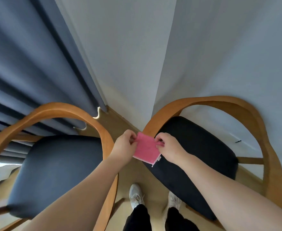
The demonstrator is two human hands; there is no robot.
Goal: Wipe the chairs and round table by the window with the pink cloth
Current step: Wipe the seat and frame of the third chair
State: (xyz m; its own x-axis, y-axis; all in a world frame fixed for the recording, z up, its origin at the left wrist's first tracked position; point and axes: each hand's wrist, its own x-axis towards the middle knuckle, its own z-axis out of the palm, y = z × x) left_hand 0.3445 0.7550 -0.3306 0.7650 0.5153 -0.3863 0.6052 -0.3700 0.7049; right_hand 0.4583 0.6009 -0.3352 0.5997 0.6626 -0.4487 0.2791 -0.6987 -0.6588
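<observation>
Bentwood frames are curving around two dark-cushioned chairs, left chair (53, 172) and right chair (195, 160). Between them, a small folded pink cloth (146, 150) is hanging, left hand (125, 145) and right hand (169, 148) each pinching a far corner.

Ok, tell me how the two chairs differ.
The left chair has a lighter blue-grey seat; the right chair has a near-black one. The left chair stands before the blue curtain, the right chair before the white wall. The pink cloth is held nearer the right chair. Both have curved wooden frames.
</observation>
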